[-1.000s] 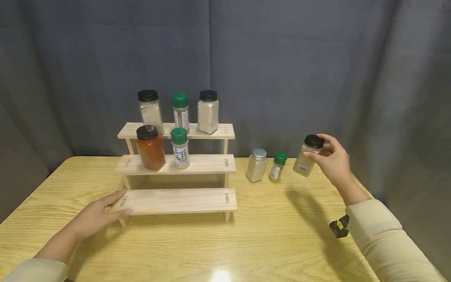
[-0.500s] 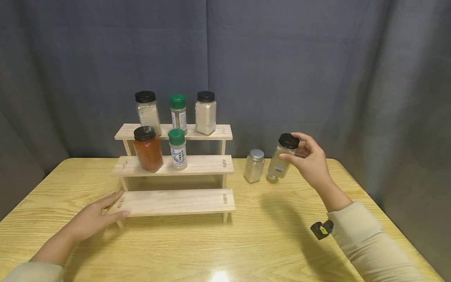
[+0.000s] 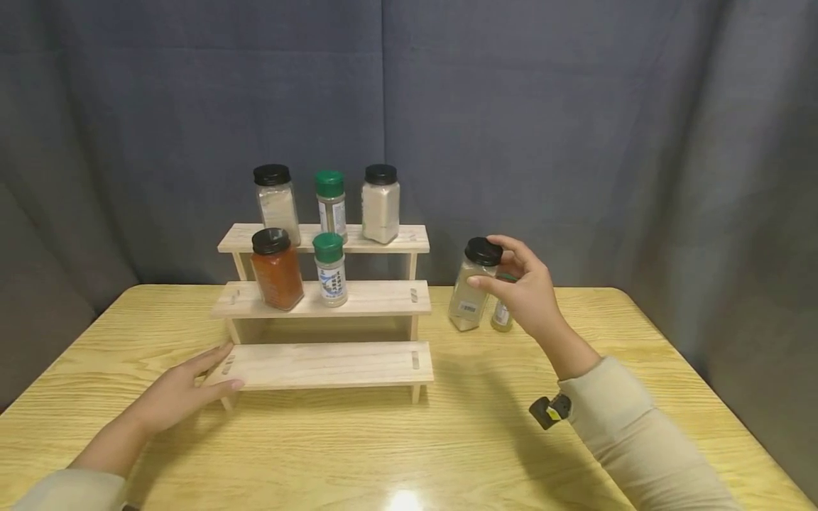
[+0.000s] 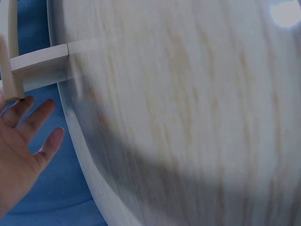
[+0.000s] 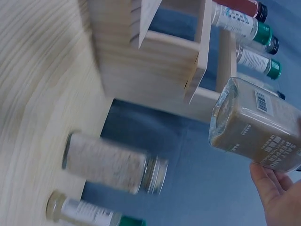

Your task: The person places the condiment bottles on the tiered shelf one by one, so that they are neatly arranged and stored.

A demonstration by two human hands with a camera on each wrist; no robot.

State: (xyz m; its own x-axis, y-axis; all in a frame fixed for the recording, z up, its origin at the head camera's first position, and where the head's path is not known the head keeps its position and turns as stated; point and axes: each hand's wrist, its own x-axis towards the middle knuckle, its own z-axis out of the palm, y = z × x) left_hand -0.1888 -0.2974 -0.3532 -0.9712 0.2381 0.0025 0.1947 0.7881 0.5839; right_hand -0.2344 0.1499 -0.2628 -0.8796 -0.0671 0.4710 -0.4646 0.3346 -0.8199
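Note:
My right hand (image 3: 520, 287) grips a clear spice jar (image 3: 469, 291) with a black lid and tan powder, thumb and fingers near its top. The jar hangs tilted above the table, right of a three-step wooden rack (image 3: 326, 365). "Salt and pepper" lettering shows on this jar in the right wrist view. Behind it in the head view, a silver-lidded jar (image 5: 106, 162) is mostly hidden. My left hand (image 3: 175, 394) rests at the left end of the lowest step, thumb at the front, fingers extended. In the left wrist view, its fingers (image 4: 37, 117) lie straight and spread below the wood.
A green-capped bottle (image 3: 502, 316) stands right of the rack, partly covered by the right hand. The middle step bears a red-orange jar (image 3: 277, 278) and a green-capped shaker (image 3: 331, 280). Two black-lidded jars and a green-capped bottle (image 3: 331, 213) stand on top. A grey curtain (image 3: 511, 128) hangs behind.
My right hand has carried the black-lidded jar leftward, past the green-capped bottle and in front of the silver-lidded jar. The left hand has stayed at the rack's lowest step.

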